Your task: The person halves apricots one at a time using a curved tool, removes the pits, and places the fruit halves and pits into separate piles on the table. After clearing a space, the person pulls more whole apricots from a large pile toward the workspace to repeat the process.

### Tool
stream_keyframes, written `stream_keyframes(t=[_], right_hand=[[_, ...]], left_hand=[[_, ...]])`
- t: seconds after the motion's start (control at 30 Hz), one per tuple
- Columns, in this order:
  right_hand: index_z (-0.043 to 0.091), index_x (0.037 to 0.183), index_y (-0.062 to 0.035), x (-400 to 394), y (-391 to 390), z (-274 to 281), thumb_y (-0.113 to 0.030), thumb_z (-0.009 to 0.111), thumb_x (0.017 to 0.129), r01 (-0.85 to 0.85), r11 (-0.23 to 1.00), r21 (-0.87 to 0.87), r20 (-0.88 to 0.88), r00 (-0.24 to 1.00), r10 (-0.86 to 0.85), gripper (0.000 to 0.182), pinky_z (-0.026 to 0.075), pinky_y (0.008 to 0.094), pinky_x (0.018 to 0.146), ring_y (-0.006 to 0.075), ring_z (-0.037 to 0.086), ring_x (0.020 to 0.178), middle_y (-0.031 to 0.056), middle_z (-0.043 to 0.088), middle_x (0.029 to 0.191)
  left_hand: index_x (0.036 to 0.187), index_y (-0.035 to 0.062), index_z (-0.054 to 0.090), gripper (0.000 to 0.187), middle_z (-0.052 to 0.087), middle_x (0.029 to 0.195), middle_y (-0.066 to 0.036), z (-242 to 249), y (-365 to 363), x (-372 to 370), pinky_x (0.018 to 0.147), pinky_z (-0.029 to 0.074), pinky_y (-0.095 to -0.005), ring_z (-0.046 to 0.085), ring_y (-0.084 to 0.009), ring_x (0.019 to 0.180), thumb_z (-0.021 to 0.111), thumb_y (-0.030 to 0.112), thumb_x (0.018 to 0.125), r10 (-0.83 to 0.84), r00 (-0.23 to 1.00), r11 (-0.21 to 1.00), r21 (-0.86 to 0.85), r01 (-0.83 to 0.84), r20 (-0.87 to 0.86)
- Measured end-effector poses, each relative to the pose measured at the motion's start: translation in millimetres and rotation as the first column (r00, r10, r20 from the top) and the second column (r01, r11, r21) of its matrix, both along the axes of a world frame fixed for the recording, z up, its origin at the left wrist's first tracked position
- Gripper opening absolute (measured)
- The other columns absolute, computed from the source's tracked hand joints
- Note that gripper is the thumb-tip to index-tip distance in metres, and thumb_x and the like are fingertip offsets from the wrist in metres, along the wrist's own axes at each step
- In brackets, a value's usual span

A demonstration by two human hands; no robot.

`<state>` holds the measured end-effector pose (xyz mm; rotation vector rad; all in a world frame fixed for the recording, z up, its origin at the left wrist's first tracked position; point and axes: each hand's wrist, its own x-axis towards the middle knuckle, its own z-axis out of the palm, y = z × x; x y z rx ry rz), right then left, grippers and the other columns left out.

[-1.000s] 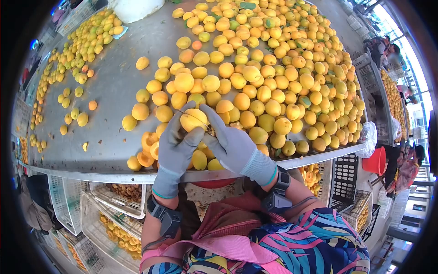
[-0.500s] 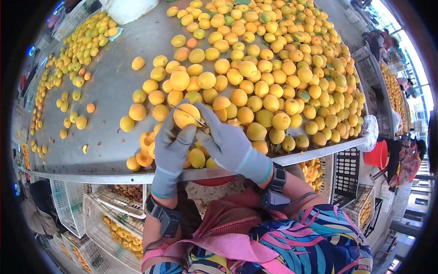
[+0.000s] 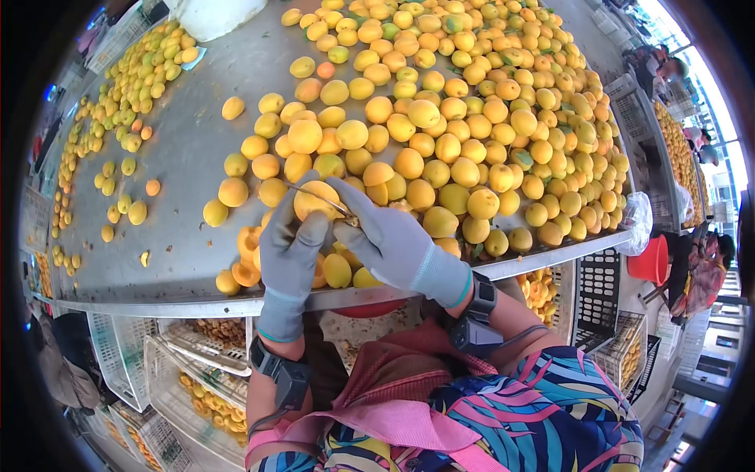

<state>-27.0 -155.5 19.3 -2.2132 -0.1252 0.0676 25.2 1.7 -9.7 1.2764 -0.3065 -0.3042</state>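
Gloved fingers of the left hand [image 3: 289, 250] are cupping an apricot [image 3: 312, 200] from seven o'clock; the right hand [image 3: 385, 236] is pinching a thin blade [image 3: 318, 197] across it. Cut halves [image 3: 248, 253] are lying at eight o'clock, loose apricots [image 3: 464, 118] crowding the metal table [image 3: 181, 149] toward one o'clock.

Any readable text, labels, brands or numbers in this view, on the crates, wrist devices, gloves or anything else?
None can be read.
The wrist devices show no legible marking.
The gloved left hand and right hand, on the apricot, bear no print.
The crates under the table carry no visible label.
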Motion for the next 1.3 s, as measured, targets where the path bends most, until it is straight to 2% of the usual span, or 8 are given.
stream_keyframes(t=[0.13, 0.43, 0.63, 0.8, 1.0, 1.13, 1.2, 1.3], right_hand=[[0.022, 0.142, -0.0059, -1, 6, -12, -0.027, 0.051, 0.090, 0.047, 0.998, 0.046, 0.122, 0.991, -0.052, 0.063, 0.046, 0.0445, 0.054, 0.0367, 0.060, 0.061, 0.0191, 0.060, 0.068], [0.021, 0.142, -0.0046, -2, 2, -1, -0.025, 0.052, 0.090, 0.010, 0.998, 0.069, 0.059, 0.998, -0.014, 0.064, 0.045, 0.0435, 0.053, 0.0357, 0.059, 0.061, 0.0181, 0.059, 0.066], [0.024, 0.141, -0.0040, -3, 3, -9, -0.026, 0.051, 0.091, 0.031, 0.994, 0.108, 0.130, 0.990, -0.045, 0.061, 0.045, 0.0437, 0.054, 0.0356, 0.059, 0.061, 0.0191, 0.058, 0.067], [0.024, 0.141, -0.0057, -3, -4, -6, -0.026, 0.051, 0.091, -0.028, 0.994, 0.108, 0.073, 0.997, 0.020, 0.061, 0.045, 0.0440, 0.054, 0.0356, 0.060, 0.062, 0.0197, 0.058, 0.067], [0.024, 0.141, -0.0060, 1, 5, -5, -0.026, 0.051, 0.090, -0.011, 0.994, 0.112, 0.093, 0.996, 0.000, 0.060, 0.045, 0.0437, 0.053, 0.0357, 0.059, 0.060, 0.0187, 0.058, 0.065], [0.024, 0.141, -0.0072, -4, -2, -1, -0.025, 0.051, 0.090, -0.043, 0.981, 0.187, 0.144, 0.990, 0.016, 0.060, 0.044, 0.0435, 0.052, 0.0360, 0.058, 0.058, 0.0185, 0.058, 0.064], [0.024, 0.141, -0.0075, -2, -2, -10, -0.025, 0.051, 0.090, -0.053, 0.985, 0.162, 0.119, 0.992, 0.034, 0.060, 0.044, 0.0437, 0.052, 0.0361, 0.058, 0.058, 0.0185, 0.058, 0.065], [0.023, 0.142, -0.0079, 1, 0, -9, -0.023, 0.052, 0.090, -0.044, 0.992, 0.116, 0.084, 0.996, 0.034, 0.061, 0.044, 0.0440, 0.052, 0.0360, 0.058, 0.059, 0.0182, 0.058, 0.065]], left_hand=[[0.130, -0.0032, 0.045, 0.052, 0.058, 0.111, -0.005, -5, 0, -4, 0.085, 0.046, -0.0240, 0.054, -0.0099, 0.098, 0.062, 0.024, 0.089, -0.037, 0.945, 0.990, -0.141, -0.009, -0.325], [0.130, -0.0033, 0.045, 0.052, 0.058, 0.112, -0.007, 7, -2, -2, 0.087, 0.046, -0.0257, 0.056, -0.0119, 0.098, 0.066, 0.018, 0.087, -0.026, 1.000, 0.999, 0.043, 0.026, -0.005], [0.130, -0.0039, 0.045, 0.052, 0.058, 0.116, -0.008, -8, -1, -8, 0.087, 0.046, -0.0261, 0.057, -0.0129, 0.099, 0.065, 0.018, 0.087, -0.109, 0.910, 0.966, -0.259, 0.001, -0.400], [0.129, -0.0033, 0.045, 0.051, 0.058, 0.115, -0.007, 9, 0, -6, 0.084, 0.048, -0.0253, 0.057, -0.0118, 0.098, 0.065, 0.019, 0.087, 0.009, 0.995, 0.988, 0.150, -0.024, 0.101], [0.131, -0.0036, 0.043, 0.054, 0.057, 0.115, -0.008, 0, 1, -7, 0.084, 0.048, -0.0250, 0.057, -0.0129, 0.099, 0.065, 0.015, 0.086, -0.034, 0.966, 0.970, -0.240, -0.030, -0.258], [0.131, -0.0039, 0.042, 0.054, 0.058, 0.113, -0.008, 6, -1, -10, 0.084, 0.048, -0.0255, 0.056, -0.0126, 0.098, 0.065, 0.016, 0.087, -0.011, 0.965, 0.989, -0.145, -0.028, -0.263], [0.130, -0.0043, 0.043, 0.053, 0.057, 0.114, -0.008, 11, 0, -7, 0.085, 0.048, -0.0263, 0.055, -0.0129, 0.099, 0.065, 0.017, 0.086, 0.006, 0.983, 0.981, 0.187, -0.041, 0.183], [0.131, -0.0047, 0.041, 0.058, 0.055, 0.116, -0.010, 13, 5, -4, 0.086, 0.048, -0.0271, 0.054, -0.0134, 0.102, 0.068, 0.015, 0.084, -0.005, 0.999, 0.993, 0.116, 0.001, 0.033]])
